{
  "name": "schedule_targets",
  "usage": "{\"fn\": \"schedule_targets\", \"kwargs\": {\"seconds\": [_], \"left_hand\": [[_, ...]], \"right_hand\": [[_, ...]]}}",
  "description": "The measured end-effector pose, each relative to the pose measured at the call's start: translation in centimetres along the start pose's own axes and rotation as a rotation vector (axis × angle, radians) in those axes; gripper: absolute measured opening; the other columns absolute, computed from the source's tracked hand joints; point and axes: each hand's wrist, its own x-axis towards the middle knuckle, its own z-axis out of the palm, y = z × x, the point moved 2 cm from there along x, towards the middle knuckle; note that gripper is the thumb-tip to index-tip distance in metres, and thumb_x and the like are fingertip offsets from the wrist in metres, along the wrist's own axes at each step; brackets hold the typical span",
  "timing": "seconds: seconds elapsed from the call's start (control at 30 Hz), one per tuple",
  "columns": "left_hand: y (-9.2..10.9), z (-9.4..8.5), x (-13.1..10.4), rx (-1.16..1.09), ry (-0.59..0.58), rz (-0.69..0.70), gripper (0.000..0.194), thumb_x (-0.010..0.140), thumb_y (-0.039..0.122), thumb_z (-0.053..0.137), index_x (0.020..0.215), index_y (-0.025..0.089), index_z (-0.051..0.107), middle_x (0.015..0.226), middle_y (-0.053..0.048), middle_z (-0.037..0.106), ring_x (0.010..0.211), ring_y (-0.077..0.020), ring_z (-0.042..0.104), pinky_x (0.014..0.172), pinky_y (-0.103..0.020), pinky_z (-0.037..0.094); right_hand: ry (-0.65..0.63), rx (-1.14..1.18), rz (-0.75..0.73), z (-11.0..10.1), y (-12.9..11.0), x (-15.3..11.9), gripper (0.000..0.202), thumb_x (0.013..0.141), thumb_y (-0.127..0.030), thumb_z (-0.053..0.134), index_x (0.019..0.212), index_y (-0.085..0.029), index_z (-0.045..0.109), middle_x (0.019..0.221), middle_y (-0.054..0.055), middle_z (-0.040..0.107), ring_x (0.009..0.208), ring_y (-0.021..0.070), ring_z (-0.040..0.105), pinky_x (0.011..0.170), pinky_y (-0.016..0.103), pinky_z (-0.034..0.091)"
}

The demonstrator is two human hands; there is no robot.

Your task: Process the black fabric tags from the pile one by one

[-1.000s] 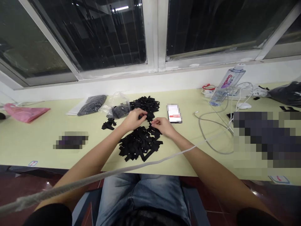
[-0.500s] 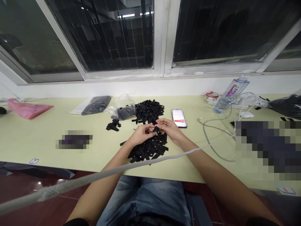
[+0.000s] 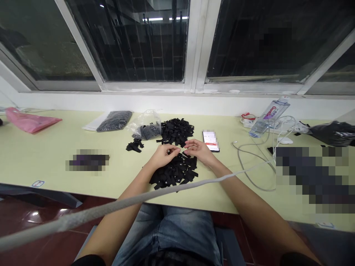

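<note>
Black fabric strips, several with small shiny spots, lie in a near pile (image 3: 176,173) under and below my hands. A second pile of black strips (image 3: 179,130) sits just beyond them. My left hand (image 3: 165,155) is at the top left of the near pile, its thumb and forefinger pinched on something too small to make out. Facing it, my right hand (image 3: 198,150) has its fingertips close together above a black strip at the pile's upper edge; what they hold is hidden. A narrow gap separates the two hands.
Behind the hands are a clear bag with black pieces (image 3: 148,129), a full dark bag (image 3: 115,121) and a phone (image 3: 210,141). A bottle (image 3: 270,116), cables and a power strip stand at the right. A pale cord (image 3: 155,193) crosses in front of my forearms.
My hands were touching at the fingertips and have moved slightly apart, the left one going left. The camera view has shifted a little.
</note>
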Motion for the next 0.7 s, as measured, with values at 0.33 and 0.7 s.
{"fn": "schedule_targets", "kwargs": {"seconds": [0.33,0.7], "left_hand": [[-1.8,1.5,0.3,0.203,-0.123,0.133,0.037,0.087,0.018,0.058,0.122,0.025,0.068,0.117,-0.007,0.071,0.114,-0.0256,0.06,0.108,-0.044,0.036],[-1.2,1.5,0.1,0.115,-0.15,0.102,0.04,0.082,0.015,0.058,0.12,0.023,0.067,0.092,-0.003,0.075,0.089,-0.021,0.069,0.095,-0.035,0.045]], "right_hand": [[0.015,-0.612,-0.072,-1.6,2.4,0.6,0.024,0.068,-0.032,0.081,0.088,-0.019,0.074,0.082,0.004,0.068,0.066,0.0145,0.058,0.061,0.027,0.044],[-0.028,-0.281,-0.048,-0.9,1.5,0.6,0.024,0.074,-0.039,0.074,0.084,-0.017,0.07,0.079,0.002,0.067,0.071,0.0139,0.057,0.069,0.028,0.044]]}}
